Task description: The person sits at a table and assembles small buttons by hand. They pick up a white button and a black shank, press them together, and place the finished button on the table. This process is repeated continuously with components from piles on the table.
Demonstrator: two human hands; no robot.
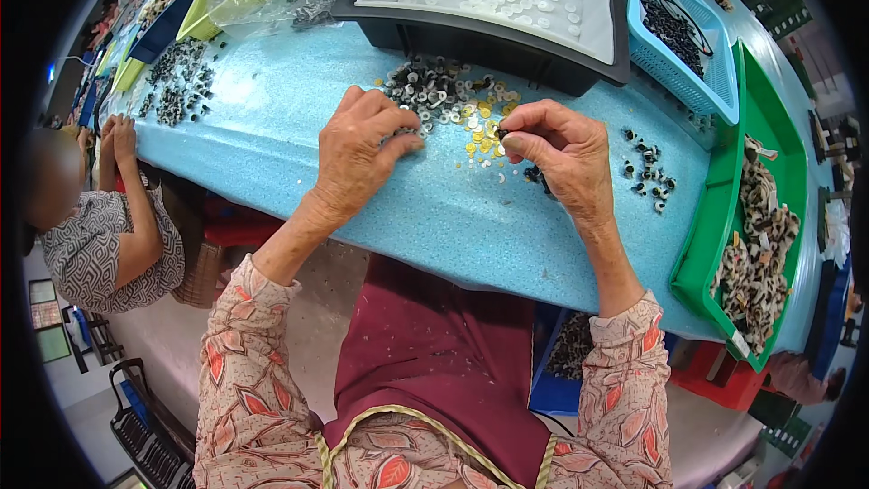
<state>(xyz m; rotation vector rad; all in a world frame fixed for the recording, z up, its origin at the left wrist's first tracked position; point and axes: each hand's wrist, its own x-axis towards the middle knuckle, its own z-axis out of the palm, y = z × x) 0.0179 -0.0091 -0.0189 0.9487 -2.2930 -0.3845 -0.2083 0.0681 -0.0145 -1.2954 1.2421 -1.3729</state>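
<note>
While both our hands work over the blue table (299,118), the small parts we are handling lie right under our fingers: a loose heap of black-and-white buttons (434,86) near the black tray (489,36), with a scatter of small yellow discs (480,131) just beside it, between our two hands. Our right hand (566,154) is curled shut, thumb and forefinger pinching one tiny dark piece at their tips, and a few more dark pieces show under its palm. Our left hand (358,149) rests on the table with its fingers bent down and their tips touching the edge of the button heap; we cannot tell whether it holds anything. These pieces look light, hard and smooth, so we judge they will slide and skip away at a careless push, and they are too thin to lift flat off the table except by the rim. A fingertip pinch across the edge, or a nail slid under one side, seems the sure way to take one. Another little group of black-and-white pieces (647,172) lies to the right, near the green tray (715,217).
</note>
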